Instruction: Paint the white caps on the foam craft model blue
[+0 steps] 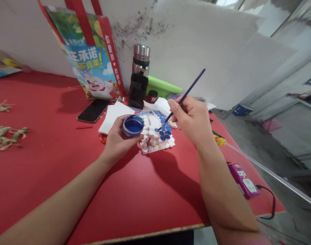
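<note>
My left hand (119,137) is wrapped around a small open jar of blue paint (133,126), tilted toward me. In my right hand (192,117) a thin paintbrush (190,89) is pinched, its handle slanting up to the right. The brush tip touches or hovers just over a craft piece (151,148) covered in small rounded, curled white pieces on a flat base. Part of that piece, along its back and right side, is coloured blue (167,129); the front is white. The jar covers some of its left edge.
White paper (112,117) and a phone (93,110) lie to the left. Behind stand a bottle (139,80), a patterned bag (89,61) and a small dark jar (152,96). A purple power strip (243,180) sits near the red table's right edge (275,200). Woven straw pieces (9,136) are far left.
</note>
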Demonstrator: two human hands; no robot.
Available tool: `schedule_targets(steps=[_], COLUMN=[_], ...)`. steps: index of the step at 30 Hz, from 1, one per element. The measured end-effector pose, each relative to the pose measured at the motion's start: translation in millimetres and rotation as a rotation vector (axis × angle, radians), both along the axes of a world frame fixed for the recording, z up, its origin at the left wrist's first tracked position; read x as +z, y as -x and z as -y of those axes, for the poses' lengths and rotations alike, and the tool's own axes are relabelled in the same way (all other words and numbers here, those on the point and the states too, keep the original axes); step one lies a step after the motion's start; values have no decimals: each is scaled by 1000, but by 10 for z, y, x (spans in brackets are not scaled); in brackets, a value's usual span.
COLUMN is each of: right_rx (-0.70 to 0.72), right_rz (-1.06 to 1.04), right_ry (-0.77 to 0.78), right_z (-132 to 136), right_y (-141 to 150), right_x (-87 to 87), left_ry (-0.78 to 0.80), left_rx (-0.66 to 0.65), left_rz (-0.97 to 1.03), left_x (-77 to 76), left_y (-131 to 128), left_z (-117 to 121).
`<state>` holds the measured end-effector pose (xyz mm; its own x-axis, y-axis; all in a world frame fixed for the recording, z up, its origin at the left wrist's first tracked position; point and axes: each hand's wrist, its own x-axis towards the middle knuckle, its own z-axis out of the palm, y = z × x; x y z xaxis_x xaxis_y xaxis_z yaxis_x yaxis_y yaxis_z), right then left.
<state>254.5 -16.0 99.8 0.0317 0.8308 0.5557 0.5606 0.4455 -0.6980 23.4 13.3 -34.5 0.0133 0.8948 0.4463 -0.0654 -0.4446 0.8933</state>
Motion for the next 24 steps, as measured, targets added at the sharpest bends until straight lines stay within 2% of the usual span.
schedule_targets(steps=[9, 15, 24], right_rx=[-3, 6, 11], right_rz=[7, -52, -28], right_ry=[12, -36, -7], right_z=[-1, 21, 32], right_y=[-10, 29, 53], right_x=[-7, 3, -12], left_ry=[2, 3, 9], left_rx=[3, 1, -6], left_rz=[-7, -9, -20], left_x=[27, 36, 43], left_y=[-5, -5, 4], left_z=[10, 13, 20])
